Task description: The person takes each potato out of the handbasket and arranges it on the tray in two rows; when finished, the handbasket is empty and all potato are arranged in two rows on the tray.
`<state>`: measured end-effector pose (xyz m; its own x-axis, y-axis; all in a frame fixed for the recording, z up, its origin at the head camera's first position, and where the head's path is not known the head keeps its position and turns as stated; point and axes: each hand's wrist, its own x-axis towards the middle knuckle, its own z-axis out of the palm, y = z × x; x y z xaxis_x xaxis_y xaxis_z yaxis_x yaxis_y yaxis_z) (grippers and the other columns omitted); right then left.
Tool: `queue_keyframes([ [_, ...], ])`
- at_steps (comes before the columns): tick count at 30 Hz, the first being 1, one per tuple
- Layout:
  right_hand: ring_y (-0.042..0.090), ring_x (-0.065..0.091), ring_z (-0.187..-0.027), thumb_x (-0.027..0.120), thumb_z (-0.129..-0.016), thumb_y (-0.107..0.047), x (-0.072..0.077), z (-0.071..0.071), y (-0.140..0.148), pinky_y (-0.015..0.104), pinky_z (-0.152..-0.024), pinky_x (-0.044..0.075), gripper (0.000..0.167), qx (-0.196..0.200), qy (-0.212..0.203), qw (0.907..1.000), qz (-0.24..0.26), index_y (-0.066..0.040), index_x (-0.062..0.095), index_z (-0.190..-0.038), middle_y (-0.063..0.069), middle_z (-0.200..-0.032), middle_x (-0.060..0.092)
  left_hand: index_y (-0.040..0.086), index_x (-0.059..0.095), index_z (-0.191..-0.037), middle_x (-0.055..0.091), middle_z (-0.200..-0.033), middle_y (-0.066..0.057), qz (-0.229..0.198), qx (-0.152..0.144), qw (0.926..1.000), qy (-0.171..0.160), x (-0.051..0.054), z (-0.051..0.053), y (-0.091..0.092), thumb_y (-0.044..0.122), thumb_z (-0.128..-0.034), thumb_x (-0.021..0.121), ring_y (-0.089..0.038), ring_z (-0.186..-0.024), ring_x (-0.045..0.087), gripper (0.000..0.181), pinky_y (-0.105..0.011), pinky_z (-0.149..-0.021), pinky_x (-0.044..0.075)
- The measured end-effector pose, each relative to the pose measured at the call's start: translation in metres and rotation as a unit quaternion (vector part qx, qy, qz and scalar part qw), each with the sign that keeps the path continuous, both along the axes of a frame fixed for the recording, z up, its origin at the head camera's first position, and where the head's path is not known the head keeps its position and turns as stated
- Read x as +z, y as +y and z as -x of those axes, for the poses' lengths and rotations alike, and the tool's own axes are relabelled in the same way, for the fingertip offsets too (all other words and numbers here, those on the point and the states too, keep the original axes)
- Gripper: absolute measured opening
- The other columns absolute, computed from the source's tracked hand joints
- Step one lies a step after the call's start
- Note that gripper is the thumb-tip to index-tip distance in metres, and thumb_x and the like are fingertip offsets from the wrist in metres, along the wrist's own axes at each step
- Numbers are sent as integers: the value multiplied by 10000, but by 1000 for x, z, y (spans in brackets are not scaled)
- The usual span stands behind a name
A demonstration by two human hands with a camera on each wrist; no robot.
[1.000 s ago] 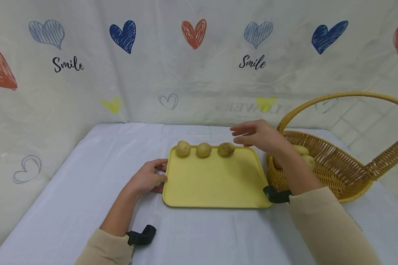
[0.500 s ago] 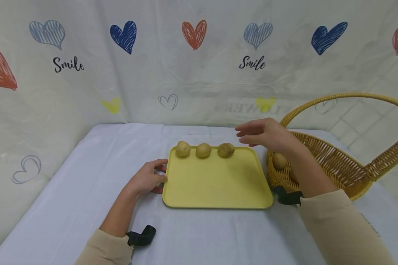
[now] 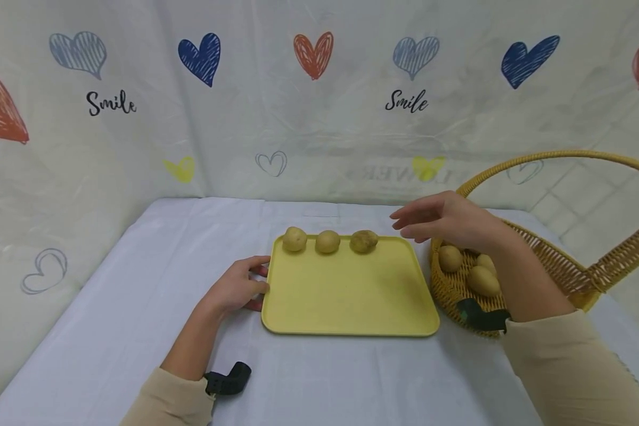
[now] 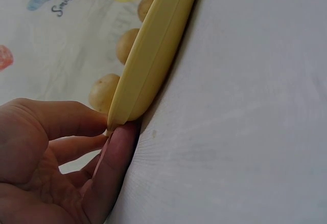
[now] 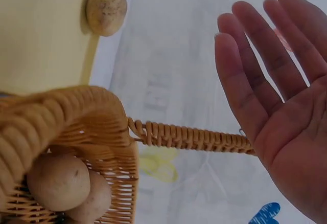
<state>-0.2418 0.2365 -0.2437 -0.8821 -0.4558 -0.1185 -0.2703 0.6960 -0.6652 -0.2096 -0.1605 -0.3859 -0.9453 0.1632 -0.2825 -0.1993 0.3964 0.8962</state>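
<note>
A yellow tray lies on the table with three potatoes in a row along its far edge: a left one, a middle one and a browner right one. My left hand pinches the tray's left rim; in the left wrist view, the thumb is at the rim's upper edge and a finger is underneath. Raised over the near-left side of a wicker basket, my right hand holds nothing. Its fingers are spread and nearly straight in the right wrist view.
Several potatoes lie inside the basket, partly hidden by the right forearm. The basket's tall arched handle rises behind that arm. A white cloth covers the table, and a printed curtain hangs behind it.
My right hand has drawn back to the right, away from the tray's far-right corner and over the basket, uncovering more potatoes there. The left hand, tray and its potatoes have stayed put.
</note>
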Motion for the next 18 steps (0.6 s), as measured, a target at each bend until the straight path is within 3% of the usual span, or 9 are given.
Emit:
queue_keyframes([
  [7, 186, 713, -1096, 720, -968, -396, 3, 0, 9, 406, -953, 595, 436, 83, -72, 9998, -154, -203, 679, -1357, 40, -1330, 706, 87, 411, -1578, 483, -1361, -150, 19, 20, 10000, -19, -1, 0, -1, -27, -907, 609, -214, -880, 586, 709, -360, -670, 638],
  [18, 114, 702, -1101, 721, -974, -324, 6, -5, 29, 266, -906, 578, 355, 218, -45, 9995, -228, -190, 716, -1303, 22, -1300, 719, 87, 413, -1576, 478, -1364, -146, -70, 21, 10000, -37, 0, 0, -1, -29, -903, 607, -218, -891, 590, 710, -369, -677, 641],
])
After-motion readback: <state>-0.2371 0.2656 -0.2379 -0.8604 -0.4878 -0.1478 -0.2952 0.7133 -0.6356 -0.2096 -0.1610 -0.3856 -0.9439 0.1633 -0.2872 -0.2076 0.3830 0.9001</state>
